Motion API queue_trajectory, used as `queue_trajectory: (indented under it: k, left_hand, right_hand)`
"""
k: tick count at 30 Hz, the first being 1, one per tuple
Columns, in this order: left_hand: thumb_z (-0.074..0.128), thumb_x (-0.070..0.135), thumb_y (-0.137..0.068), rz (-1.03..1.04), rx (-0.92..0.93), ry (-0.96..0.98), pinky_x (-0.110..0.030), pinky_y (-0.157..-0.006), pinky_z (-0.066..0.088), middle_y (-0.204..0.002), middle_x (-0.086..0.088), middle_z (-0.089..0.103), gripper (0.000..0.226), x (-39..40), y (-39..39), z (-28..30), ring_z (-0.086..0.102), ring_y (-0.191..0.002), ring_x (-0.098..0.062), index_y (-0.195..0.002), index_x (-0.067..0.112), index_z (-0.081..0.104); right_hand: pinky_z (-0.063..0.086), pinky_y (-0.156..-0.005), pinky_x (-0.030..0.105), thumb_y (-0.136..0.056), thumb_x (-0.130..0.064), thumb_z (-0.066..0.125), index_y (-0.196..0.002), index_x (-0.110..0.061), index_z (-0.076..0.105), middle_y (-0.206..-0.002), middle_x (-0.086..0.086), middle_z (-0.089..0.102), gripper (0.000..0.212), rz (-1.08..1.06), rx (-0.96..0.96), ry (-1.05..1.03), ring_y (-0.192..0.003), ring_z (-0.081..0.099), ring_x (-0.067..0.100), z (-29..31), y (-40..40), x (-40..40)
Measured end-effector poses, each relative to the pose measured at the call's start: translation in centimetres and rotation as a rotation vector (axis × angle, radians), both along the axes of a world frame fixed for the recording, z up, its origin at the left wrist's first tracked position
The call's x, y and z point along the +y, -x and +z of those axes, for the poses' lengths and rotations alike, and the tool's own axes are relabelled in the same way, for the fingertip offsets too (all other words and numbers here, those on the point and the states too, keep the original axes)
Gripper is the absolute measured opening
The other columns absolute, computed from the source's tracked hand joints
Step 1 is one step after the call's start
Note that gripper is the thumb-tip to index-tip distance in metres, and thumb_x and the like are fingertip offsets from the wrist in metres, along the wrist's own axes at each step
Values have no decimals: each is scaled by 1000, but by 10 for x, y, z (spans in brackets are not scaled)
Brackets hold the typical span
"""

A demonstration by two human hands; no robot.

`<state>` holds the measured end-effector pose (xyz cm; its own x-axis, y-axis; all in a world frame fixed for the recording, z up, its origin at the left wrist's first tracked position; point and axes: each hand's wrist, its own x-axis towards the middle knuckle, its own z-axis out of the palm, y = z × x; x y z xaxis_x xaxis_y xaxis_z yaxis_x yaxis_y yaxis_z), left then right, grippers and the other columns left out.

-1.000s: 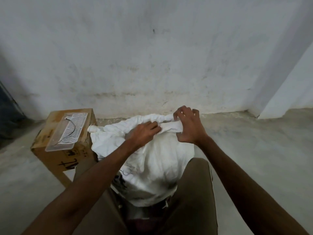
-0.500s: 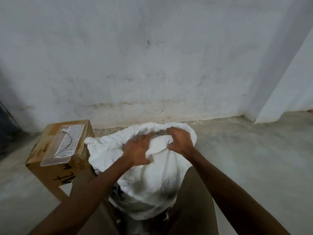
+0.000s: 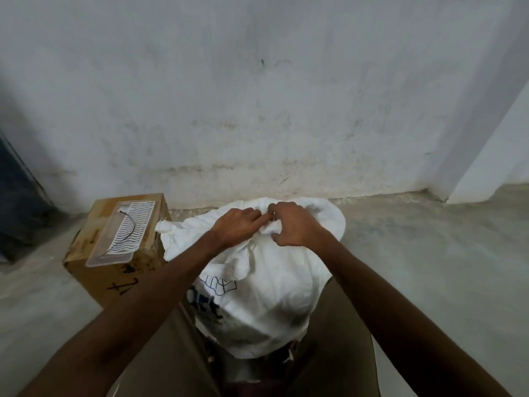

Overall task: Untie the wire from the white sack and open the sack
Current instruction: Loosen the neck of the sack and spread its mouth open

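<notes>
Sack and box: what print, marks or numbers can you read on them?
Sack: blue print, partly folded under; letters unclear, perhaps "ort"; not readable.
Sack: blue outline drawing above it, no words legible.
Box: black hand-drawn mark, reads like "1T", seen upside down.
Box: small dark printed symbols, too blurred to read.

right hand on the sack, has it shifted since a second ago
Yes. The right hand has drawn left toward the cardboard box, closing up against the left hand on the white sack top.
</notes>
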<state>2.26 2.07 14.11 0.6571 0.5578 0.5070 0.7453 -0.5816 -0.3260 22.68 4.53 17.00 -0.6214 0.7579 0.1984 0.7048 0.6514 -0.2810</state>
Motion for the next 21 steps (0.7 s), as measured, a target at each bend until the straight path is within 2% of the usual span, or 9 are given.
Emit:
queue_trajectory:
  k: [2, 4, 6, 8, 10, 13, 15, 18, 21]
  left_hand:
    - [58, 3, -75, 1, -111, 87, -37, -41, 47, -76, -6, 62, 41, -1, -1, -2, 61, -62, -27, -112, 16, 46]
    - [67, 14, -78, 85, -413, 409, -39, -60, 53, -91, 2, 67, 42, -7, -2, 1, 66, -78, -23, -113, 26, 47]
    - [81, 31, -68, 93, -653, 699, -32, -73, 55, -104, 5, 66, 67, -15, 8, -2, 67, -90, -16, -124, 31, 44]
    - [88, 44, -57, 150, -609, 830, -26, -80, 53, -116, 10, 63, 90, -24, 21, -11, 64, -100, -10, -133, 31, 41]
    - [87, 39, -60, 261, -510, 735, -26, -79, 50, -115, 6, 66, 78, -31, 32, -22, 65, -100, -14, -128, 26, 52]
    - [80, 18, -70, 344, -519, 466, -30, -67, 43, -96, -9, 71, 39, -32, 39, -27, 67, -87, -33, -104, 12, 62]
    - [79, 9, -65, 305, -439, 302, -33, -54, 43, -81, -10, 67, 37, -31, 39, -27, 66, -67, -36, -93, 13, 55]
    - [71, 5, -58, 166, -176, -9, -28, -41, 38, -74, -8, 62, 37, -26, 40, -36, 56, -49, -29, -87, 16, 51]
    - [61, 4, -74, 72, 12, -228, -28, -49, 38, -78, -5, 62, 17, -19, 38, -47, 55, -58, -23, -82, 18, 61]
  right_hand:
    - [46, -64, 33, -68, -19, 74, -90, -22, 59, -81, -8, 62, 27, -24, -34, -25, -82, 63, 21, 1, 10, 1]
    - [53, -70, 37, -75, -15, 70, -100, -18, 67, -93, 0, 70, 25, -28, -62, -54, -87, 65, 23, -5, 14, 3]
    - [55, -72, 42, -78, -13, 65, -100, -15, 68, -95, 4, 72, 22, -33, -37, -76, -88, 67, 28, -17, 13, 6]
    - [55, -66, 45, -76, -7, 65, -87, -9, 64, -84, 9, 70, 11, -50, 42, -116, -78, 67, 34, -26, 11, 6]
    - [55, -57, 42, -69, 0, 73, -79, -8, 62, -74, 10, 67, 17, 2, 113, -279, -66, 65, 33, -37, 9, 3]
    - [43, -51, 28, -55, 5, 78, -78, -10, 62, -71, 6, 65, 32, 65, 104, -481, -60, 64, 29, -45, 8, -5]
    - [41, -56, 27, -53, -10, 82, -90, -15, 59, -85, 2, 64, 43, 40, 148, -298, -72, 65, 26, -37, 11, -3]
    - [45, -77, 27, -52, -48, 88, -126, -30, 49, -112, -14, 54, 86, 51, 58, 54, -96, 54, 7, -22, 20, -1]
    - [48, -72, 21, -57, -43, 91, -115, -27, 60, -95, -18, 59, 68, 102, -3, 216, -84, 57, 1, -24, 32, 2]
